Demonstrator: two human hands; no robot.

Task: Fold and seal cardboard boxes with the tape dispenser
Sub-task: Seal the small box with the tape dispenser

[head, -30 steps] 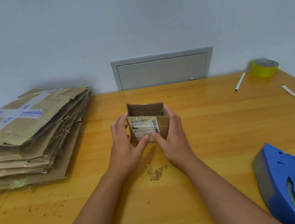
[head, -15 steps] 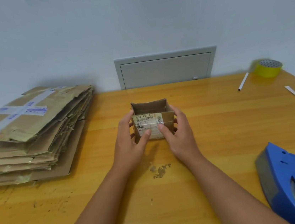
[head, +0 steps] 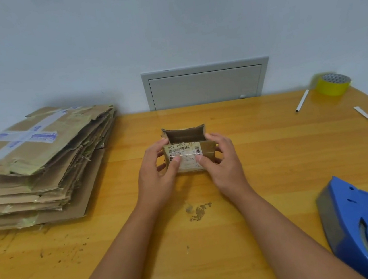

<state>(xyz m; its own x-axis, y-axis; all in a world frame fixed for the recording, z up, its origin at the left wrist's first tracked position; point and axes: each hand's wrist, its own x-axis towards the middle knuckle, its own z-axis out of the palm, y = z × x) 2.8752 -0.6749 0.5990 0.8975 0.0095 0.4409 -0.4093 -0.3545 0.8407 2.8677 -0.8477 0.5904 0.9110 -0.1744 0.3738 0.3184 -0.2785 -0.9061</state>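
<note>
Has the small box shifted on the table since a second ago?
Cannot tell. The small box keeps about the same place relative to the stain on the table; the camera itself moved. Both hands grip it.

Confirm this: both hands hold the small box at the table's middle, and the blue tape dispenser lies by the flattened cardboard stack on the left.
Not quite. The head view shows the blue tape dispenser at the near right, far from the flattened cardboard stack. Both the left hand and right hand do hold the small box.
</note>
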